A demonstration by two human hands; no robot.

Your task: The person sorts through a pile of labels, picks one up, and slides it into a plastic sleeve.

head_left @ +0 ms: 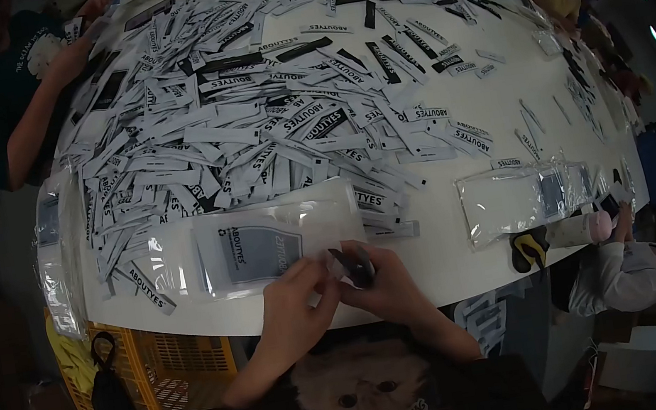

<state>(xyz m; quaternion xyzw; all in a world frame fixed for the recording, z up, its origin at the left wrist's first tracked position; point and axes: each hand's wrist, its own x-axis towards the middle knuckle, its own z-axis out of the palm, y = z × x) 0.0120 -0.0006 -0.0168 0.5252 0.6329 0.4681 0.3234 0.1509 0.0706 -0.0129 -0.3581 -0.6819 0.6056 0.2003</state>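
Observation:
At the table's front edge my left hand [298, 305] and my right hand [385, 285] are close together. Both have their fingers bent inward. A small dark packet [357, 265] is pinched in my right hand. The fingertips of my left hand are pressed together beside it, and what they hold is too small to name. Just beyond my hands lies a clear plastic bag [226, 257] with a grey printed panel. Behind the bag spreads a large heap of white and black printed sachets [226, 135].
A second clear bag [504, 201] lies to the right, near yellow-handled scissors [529, 250] and a pink-ended cylinder [591, 227]. More wrapped bags [59, 259] line the left edge. A yellow crate [185, 351] stands below. Other people are at the left and right.

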